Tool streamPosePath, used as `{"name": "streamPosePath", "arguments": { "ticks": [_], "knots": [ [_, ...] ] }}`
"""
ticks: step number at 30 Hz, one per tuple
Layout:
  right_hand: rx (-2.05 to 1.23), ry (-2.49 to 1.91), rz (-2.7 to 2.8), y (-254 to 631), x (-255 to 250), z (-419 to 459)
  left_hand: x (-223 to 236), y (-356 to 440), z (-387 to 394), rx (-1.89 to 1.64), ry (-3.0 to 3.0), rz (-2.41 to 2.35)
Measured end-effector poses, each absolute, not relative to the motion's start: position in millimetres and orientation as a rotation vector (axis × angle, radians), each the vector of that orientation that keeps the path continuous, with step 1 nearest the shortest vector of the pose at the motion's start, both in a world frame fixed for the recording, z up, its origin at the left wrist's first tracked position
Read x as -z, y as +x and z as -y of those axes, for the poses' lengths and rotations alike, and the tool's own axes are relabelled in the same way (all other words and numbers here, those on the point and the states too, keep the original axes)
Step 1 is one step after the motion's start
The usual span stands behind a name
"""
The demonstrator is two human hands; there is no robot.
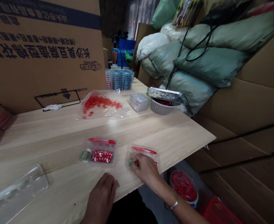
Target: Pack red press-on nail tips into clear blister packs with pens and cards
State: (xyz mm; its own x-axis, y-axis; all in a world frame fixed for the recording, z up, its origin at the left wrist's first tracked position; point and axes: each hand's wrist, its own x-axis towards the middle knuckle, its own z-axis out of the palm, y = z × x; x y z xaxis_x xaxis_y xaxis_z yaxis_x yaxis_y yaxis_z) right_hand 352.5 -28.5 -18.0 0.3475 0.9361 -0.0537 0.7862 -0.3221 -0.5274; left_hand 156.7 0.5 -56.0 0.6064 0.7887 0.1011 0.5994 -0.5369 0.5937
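While the right hand (144,168) pinches a green piece (130,162) at a clear tray (130,153), the left hand (102,194) holds another piece (117,183)

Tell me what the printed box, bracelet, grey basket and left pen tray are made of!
Printed box: probably cardboard, with flat, dull brown sides.
Bracelet: perhaps metal, being silvery and shiny.
Grey basket: probably plastic, matte and full of little holes, though painted metal is possible.
Left pen tray: likely thin plastic, because it's see-through and a bit shiny.
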Motion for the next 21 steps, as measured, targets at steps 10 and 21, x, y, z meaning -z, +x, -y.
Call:
{"name": "streamPosePath", "arguments": {
  "ticks": [10,21],
  "knots": [
    [-0.567,-1.943,1.485,354.1,28.0,29.4,40.6,143.8,-22.3,-0.518,2.128,-0.944],
    [-0.576,-1.884,1.549,348.2,16.6,34.4,27.3,149.0,-16.0,-0.504,1.844,-0.986]
  ]
}}
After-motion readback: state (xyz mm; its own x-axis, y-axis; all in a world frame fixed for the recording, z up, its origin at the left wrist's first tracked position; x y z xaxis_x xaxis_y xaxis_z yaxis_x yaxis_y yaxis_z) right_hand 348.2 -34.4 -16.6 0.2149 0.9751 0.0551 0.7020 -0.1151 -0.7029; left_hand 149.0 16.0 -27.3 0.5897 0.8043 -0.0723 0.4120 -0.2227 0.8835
